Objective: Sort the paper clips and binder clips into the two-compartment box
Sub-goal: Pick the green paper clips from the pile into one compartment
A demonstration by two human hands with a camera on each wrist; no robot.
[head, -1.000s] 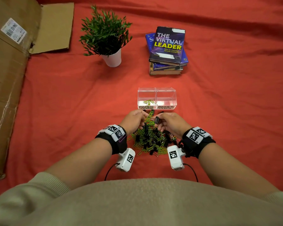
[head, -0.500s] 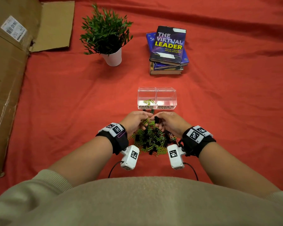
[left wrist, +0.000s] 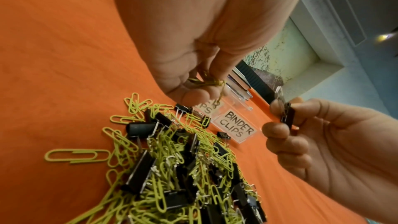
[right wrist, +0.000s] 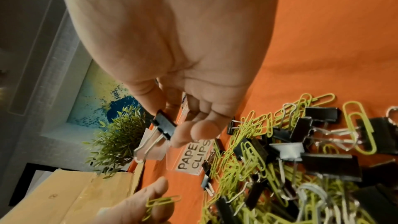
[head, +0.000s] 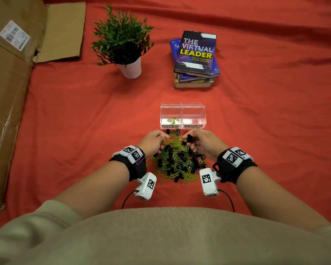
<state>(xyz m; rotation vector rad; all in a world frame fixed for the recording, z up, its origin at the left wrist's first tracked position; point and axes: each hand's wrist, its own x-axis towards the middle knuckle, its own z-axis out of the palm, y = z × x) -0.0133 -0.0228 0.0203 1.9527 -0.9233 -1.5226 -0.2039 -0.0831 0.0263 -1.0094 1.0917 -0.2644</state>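
A heap of green paper clips and black binder clips (head: 177, 162) lies on the red cloth just before the clear two-compartment box (head: 182, 116). The box's left cell, labelled PAPER CLIPS, holds a few green paper clips (head: 173, 120); the right cell, labelled BINDER CLIPS (left wrist: 237, 126), looks empty. My left hand (head: 155, 141) pinches a few green paper clips (left wrist: 206, 81) above the heap's far left. My right hand (head: 203, 142) pinches one black binder clip (right wrist: 164, 125), its wire handles hanging down, close to the box front.
A potted green plant (head: 122, 43) and a stack of books (head: 196, 58) stand behind the box. Flattened cardboard (head: 11, 88) covers the left side. Bare red cloth spreads right and left of the heap.
Both hands have lifted slightly off the heap and edged toward the box, the left one carrying paper clips, the right one still holding the binder clip.
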